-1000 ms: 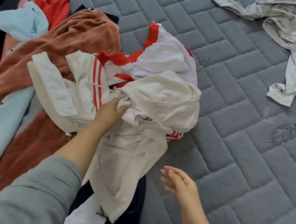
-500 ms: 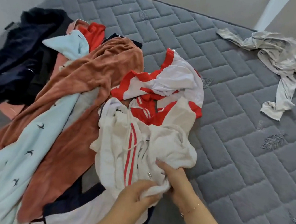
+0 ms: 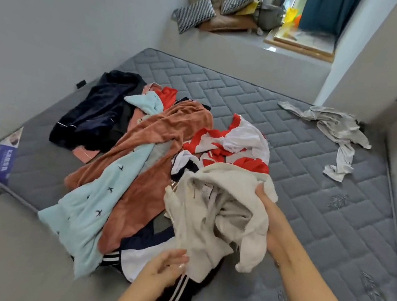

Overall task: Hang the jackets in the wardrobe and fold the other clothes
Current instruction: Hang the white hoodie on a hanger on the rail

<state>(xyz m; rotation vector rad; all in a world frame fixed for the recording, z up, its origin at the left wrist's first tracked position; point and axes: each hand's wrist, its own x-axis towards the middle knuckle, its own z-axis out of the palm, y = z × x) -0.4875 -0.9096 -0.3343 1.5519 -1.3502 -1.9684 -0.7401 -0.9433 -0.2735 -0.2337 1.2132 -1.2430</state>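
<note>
A cream white jacket point(image 3: 211, 211) is lifted off the pile of clothes on the grey mattress point(image 3: 334, 235). My right hand point(image 3: 266, 199) grips its upper right part, fingers curled into the fabric. My left hand point(image 3: 166, 265) is at the jacket's lower hem with fingers loosely bent; the hem lies against its fingertips. Under and behind the jacket lie a red and white garment point(image 3: 240, 141), a rust brown fleece point(image 3: 163, 135), a light blue piece with bird prints point(image 3: 97, 202) and a dark navy garment point(image 3: 94, 114).
A crumpled grey garment point(image 3: 334, 129) lies alone at the mattress's far right. A navy and white striped piece point(image 3: 145, 258) sits at the near edge. Cushions point(image 3: 214, 5) crowd the window ledge behind. Walls close in on the left and right.
The view has pulled back and up. The cream jacket has been raised off the pile; my right hand moved up to its upper part, my left stays at the hem.
</note>
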